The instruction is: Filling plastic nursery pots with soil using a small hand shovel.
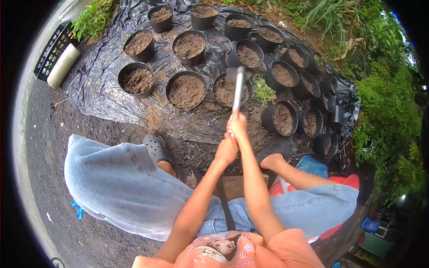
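Both my hands grip one metal-handled tool (239, 87) at its lower end. My left hand (226, 150) is closed round the handle's end, and my right hand (238, 125) sits just ahead of it. The tool's head is blurred, so its kind cannot be told; it is over the upper right edge of a black plastic pot of brown soil (228, 92). Directly left stands another soil-filled pot (186, 92), and a further one (136, 80) is beyond it. Behind the tool's head is a pot (248, 55) with soil inside.
Several more soil-filled pots stand on crumpled black plastic sheeting (110, 100). A leafy cutting (264, 90) lies right of the tool. Green plants (388, 110) border the right side. A pale cylinder (63, 66) lies at upper left; a blue bag (312, 166) is beside my right leg.
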`<state>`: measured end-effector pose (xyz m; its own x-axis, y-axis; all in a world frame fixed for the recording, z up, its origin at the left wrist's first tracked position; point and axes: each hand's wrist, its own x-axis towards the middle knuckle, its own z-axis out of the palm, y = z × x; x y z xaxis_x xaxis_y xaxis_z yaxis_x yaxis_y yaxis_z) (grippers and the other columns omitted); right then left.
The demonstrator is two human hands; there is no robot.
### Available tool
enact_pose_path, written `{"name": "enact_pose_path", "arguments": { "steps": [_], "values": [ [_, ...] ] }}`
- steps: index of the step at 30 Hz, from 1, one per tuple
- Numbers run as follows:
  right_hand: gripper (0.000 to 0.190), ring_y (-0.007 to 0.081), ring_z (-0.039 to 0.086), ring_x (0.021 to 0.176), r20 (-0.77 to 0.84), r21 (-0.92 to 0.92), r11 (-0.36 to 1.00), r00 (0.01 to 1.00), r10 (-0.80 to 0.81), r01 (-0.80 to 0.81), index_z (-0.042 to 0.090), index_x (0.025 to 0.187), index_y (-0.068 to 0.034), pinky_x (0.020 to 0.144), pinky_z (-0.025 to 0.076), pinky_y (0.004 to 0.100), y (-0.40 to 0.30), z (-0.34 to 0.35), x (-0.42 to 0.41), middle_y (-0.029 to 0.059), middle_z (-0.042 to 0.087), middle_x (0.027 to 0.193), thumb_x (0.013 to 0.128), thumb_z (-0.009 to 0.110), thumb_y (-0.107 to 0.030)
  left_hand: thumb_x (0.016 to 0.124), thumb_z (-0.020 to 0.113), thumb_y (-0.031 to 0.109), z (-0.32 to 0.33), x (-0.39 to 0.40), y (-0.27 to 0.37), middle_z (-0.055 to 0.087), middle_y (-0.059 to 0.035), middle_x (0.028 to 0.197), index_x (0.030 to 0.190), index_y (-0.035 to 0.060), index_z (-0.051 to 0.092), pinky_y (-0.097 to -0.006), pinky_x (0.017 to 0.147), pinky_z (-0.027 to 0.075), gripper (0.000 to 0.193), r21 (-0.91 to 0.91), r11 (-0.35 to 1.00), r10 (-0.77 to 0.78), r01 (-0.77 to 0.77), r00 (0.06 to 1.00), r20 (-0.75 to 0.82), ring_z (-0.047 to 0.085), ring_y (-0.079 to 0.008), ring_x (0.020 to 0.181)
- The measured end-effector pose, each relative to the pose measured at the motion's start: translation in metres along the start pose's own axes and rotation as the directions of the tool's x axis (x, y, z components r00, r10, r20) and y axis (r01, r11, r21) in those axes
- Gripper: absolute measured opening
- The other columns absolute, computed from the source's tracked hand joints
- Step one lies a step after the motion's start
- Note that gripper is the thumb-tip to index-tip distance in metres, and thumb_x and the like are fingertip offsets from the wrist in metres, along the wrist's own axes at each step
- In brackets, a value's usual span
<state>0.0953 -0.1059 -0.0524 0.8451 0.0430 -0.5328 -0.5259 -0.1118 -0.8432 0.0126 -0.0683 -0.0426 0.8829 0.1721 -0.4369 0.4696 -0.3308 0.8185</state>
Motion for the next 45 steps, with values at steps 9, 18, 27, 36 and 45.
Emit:
{"name": "enact_pose_path", "arguments": {
  "steps": [9, 18, 27, 36, 45],
  "values": [
    [0.041, 0.0079, 0.032, 0.03, 0.108, 0.157, 0.977, 0.986, 0.126, -0.142, 0.034, 0.058, -0.008, 0.027, 0.024, 0.0211, 0.004, -0.015, -0.001, 0.0003, 0.033, 0.042, 0.082, 0.038, -0.041, 0.08, 0.034, 0.021, 0.009, -0.004, 0.012, 0.054, -0.0287, 0.078, 0.089, -0.0109, 0.038, -0.0426, 0.066, 0.044, 0.033, 0.183, 0.98, -0.095, 0.082, 0.994, 0.06, 0.055, -0.0388, 0.075],
    [0.037, 0.0057, 0.029, 0.032, 0.144, 0.134, 0.979, 0.975, -0.169, 0.15, 0.036, 0.063, -0.008, 0.029, 0.023, 0.0189, -0.008, -0.008, -0.019, -0.0017, 0.031, 0.044, 0.085, 0.033, -0.038, 0.082, 0.035, 0.021, 0.007, -0.018, 0.018, 0.053, -0.0288, 0.073, 0.089, -0.0085, 0.035, -0.0465, 0.062, 0.042, 0.03, 0.024, 0.998, -0.065, 0.066, 0.997, -0.049, 0.053, -0.0421, 0.07],
    [0.037, 0.0059, 0.031, 0.031, 0.124, 0.232, 0.968, 0.984, -0.126, 0.095, 0.035, 0.061, -0.009, 0.028, 0.023, 0.0192, -0.001, -0.002, -0.004, -0.0017, 0.033, 0.043, 0.085, 0.034, -0.037, 0.08, 0.037, 0.02, 0.003, -0.002, 0.007, 0.053, -0.028, 0.075, 0.089, -0.0079, 0.035, -0.0464, 0.063, 0.042, 0.029, 0.072, 0.996, -0.058, 0.06, 0.998, -0.02, 0.053, -0.0415, 0.07],
    [0.036, 0.0063, 0.031, 0.032, 0.115, 0.194, 0.976, 0.985, -0.127, 0.103, 0.035, 0.061, -0.009, 0.028, 0.024, 0.0197, 0.009, 0.0, 0.004, -0.0019, 0.032, 0.043, 0.086, 0.034, -0.036, 0.08, 0.038, 0.018, 0.008, 0.004, 0.002, 0.052, -0.0283, 0.079, 0.092, -0.0083, 0.035, -0.0459, 0.064, 0.042, 0.029, 0.076, 0.99, -0.115, 0.117, 0.993, -0.023, 0.053, -0.0416, 0.072],
    [0.037, 0.0062, 0.032, 0.031, 0.102, 0.213, 0.975, 0.992, -0.079, 0.056, 0.035, 0.06, -0.008, 0.029, 0.025, 0.0197, 0.018, 0.0, 0.008, -0.0014, 0.034, 0.043, 0.086, 0.034, -0.035, 0.079, 0.039, 0.017, 0.011, 0.008, -0.002, 0.052, -0.0295, 0.076, 0.09, -0.0072, 0.036, -0.0477, 0.064, 0.041, 0.027, 0.053, 0.987, -0.152, 0.153, 0.988, -0.032, 0.052, -0.0432, 0.072]
  ]
}}
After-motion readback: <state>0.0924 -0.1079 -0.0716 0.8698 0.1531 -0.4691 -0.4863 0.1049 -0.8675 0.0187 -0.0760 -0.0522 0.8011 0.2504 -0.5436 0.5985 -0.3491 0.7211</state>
